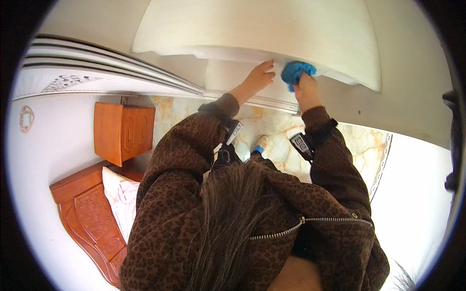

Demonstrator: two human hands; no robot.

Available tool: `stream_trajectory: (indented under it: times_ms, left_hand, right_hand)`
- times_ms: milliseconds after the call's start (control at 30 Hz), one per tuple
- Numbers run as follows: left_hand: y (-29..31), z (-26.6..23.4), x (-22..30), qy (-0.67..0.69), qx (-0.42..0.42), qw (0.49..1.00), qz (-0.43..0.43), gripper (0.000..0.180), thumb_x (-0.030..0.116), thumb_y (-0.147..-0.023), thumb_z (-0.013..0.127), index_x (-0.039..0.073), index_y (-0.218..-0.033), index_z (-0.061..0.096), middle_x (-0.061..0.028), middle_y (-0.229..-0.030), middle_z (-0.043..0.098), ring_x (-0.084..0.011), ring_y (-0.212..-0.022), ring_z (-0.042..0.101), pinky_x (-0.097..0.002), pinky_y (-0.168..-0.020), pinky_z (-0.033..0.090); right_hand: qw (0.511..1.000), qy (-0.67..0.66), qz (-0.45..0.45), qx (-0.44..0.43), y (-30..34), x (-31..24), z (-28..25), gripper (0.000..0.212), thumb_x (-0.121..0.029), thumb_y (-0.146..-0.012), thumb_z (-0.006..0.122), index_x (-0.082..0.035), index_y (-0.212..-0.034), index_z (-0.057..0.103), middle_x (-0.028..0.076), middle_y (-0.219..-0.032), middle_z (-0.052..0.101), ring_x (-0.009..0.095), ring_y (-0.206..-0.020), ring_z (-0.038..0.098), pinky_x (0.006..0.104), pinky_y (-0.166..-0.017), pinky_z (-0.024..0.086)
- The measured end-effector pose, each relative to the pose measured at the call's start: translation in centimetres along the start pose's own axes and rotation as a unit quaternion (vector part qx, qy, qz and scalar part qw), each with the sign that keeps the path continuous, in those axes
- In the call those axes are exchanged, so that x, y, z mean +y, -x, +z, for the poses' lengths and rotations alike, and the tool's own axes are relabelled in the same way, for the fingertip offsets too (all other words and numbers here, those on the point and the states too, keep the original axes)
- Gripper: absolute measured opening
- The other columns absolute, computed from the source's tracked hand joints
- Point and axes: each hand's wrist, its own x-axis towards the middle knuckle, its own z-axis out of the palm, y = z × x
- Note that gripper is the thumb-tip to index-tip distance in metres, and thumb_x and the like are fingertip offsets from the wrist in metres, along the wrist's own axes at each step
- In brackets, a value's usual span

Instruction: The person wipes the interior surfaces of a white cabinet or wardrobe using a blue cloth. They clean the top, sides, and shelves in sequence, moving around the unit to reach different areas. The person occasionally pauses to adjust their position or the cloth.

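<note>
My right hand [307,92] is closed around a bunched, fluffy blue cloth [296,72]. The cloth sits against the white surface just under the curved lower edge of a large white panel [262,26]. To its left, my left hand [257,80] reaches to the same white cabinet, its fingers stretched out and holding nothing. The left fingertips are near the recess below the panel; whether they touch it I cannot tell. Each wrist wears a dark strap with a small device.
Sliding door rails [116,65] run along the left, beside a white door panel. A wooden nightstand [124,131] and a carved wooden headboard [92,218] with a pillow [121,199] stand at the left. Marbled tiles [276,126] cover the floor below my arms.
</note>
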Motion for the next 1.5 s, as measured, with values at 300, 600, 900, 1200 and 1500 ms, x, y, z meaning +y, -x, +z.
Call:
stream_trajectory:
  times_ms: [300,600,900,1200,1500]
  left_hand:
    - [4.3,-10.5,0.1,0.147,0.069,0.985,0.057,0.022,0.007,-0.092,0.056,-0.005,-0.11,0.057,-0.0061,-0.098,0.06,-0.0132,-0.094,0.057,-0.0287,-0.085,0.049]
    - [9.4,-25.3,1.7,0.02,0.299,0.943,0.144,0.033,0.004,-0.092,0.047,-0.003,-0.124,0.054,-0.0067,-0.109,0.061,-0.0149,-0.1,0.056,-0.0289,-0.092,0.043]
    - [9.1,-26.7,1.3,-0.209,0.341,0.9,0.176,0.062,0.004,-0.084,0.048,0.0,-0.144,0.034,-0.0298,-0.128,0.055,-0.0427,-0.118,0.054,-0.0421,-0.099,0.042]
    - [9.7,-24.4,0.3,-0.17,0.216,0.957,0.09,0.049,0.006,-0.091,0.048,0.002,-0.14,0.044,-0.0146,-0.118,0.062,-0.0269,-0.105,0.058,-0.0327,-0.092,0.046]
    - [11.6,-25.4,-10.6,0.112,0.0,0.983,-0.143,0.05,0.019,-0.1,0.045,0.007,-0.147,0.032,-0.0116,-0.132,0.052,-0.0255,-0.113,0.058,-0.0425,-0.097,0.05]
  right_hand:
    - [0.964,-0.156,0.187,-0.111,4.4,3.1,19.7,0.019,-0.008,-0.091,0.042,-0.009,-0.094,0.061,0.008,-0.089,0.064,0.023,-0.076,0.062,0.038,-0.06,0.05]
    - [0.957,-0.162,0.095,-0.223,10.2,6.4,37.6,0.019,-0.006,-0.098,0.041,-0.003,-0.109,0.056,0.014,-0.111,0.061,0.026,-0.098,0.059,0.0393,-0.087,0.051]
    - [0.887,-0.342,0.246,-0.187,12.2,5.1,39.1,0.021,-0.011,-0.098,0.043,0.001,-0.113,0.053,0.015,-0.108,0.06,0.03,-0.097,0.06,0.0447,-0.087,0.052]
    - [0.816,0.438,-0.175,-0.335,10.6,6.8,30.5,0.009,-0.009,-0.089,0.057,-0.001,-0.093,0.059,0.013,-0.098,0.063,0.026,-0.09,0.062,0.0346,-0.08,0.052]
    - [0.95,0.136,0.181,-0.214,12.3,14.2,18.3,0.019,-0.013,-0.085,0.057,0.004,-0.087,0.064,0.009,-0.075,0.062,0.017,-0.07,0.059,0.0344,-0.058,0.048]
